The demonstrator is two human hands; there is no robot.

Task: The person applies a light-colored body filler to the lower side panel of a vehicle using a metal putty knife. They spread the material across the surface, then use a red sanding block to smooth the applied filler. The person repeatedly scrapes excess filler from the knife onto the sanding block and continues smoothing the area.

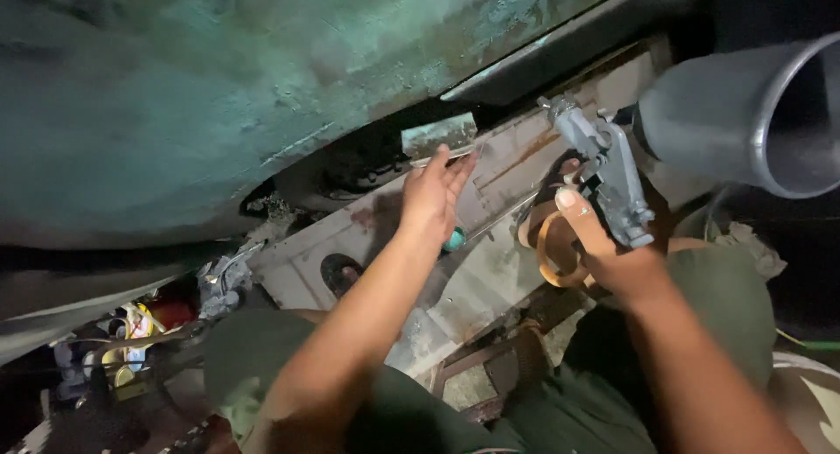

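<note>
The right hand (612, 253) holds a grey caulking gun (608, 170), its long axis running far-left toward the seam. The left hand (433, 200), fingers loosely spread and empty, presses a flat strip (442, 139) under the green panel (175, 95), left of the gun and nearer the seam.

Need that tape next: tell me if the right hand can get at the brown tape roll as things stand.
Probably not at once. The right hand is already gripping the grey metal tool, so its fingers are occupied. The brown tape roll lies just beside that hand with nothing covering it.
</note>
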